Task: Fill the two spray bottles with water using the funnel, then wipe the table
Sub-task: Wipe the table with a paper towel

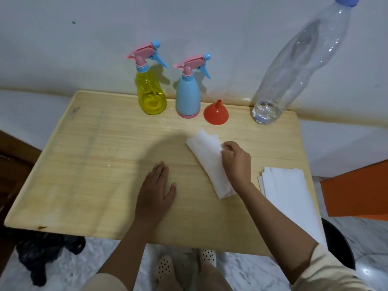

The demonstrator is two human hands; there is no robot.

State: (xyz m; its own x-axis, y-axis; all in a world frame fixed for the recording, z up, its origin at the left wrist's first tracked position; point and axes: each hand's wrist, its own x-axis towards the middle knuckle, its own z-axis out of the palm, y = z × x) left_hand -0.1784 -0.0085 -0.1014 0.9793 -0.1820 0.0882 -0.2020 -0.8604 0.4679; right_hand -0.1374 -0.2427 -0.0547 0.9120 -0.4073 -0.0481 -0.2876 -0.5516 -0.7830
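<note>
2 spray bottles (151, 91), funnel (216, 114), water bottle (294, 70) behind tissue (207, 160).

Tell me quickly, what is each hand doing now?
Left hand: open, lying flat on the table.
Right hand: closed, pinching the white paper towel.

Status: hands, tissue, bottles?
Left hand flat on table, open. Right hand pinching tissue mid-table. Yellow spray bottle, blue spray bottle capped at back, funnel beside them. Tissue stack by right forearm.
</note>
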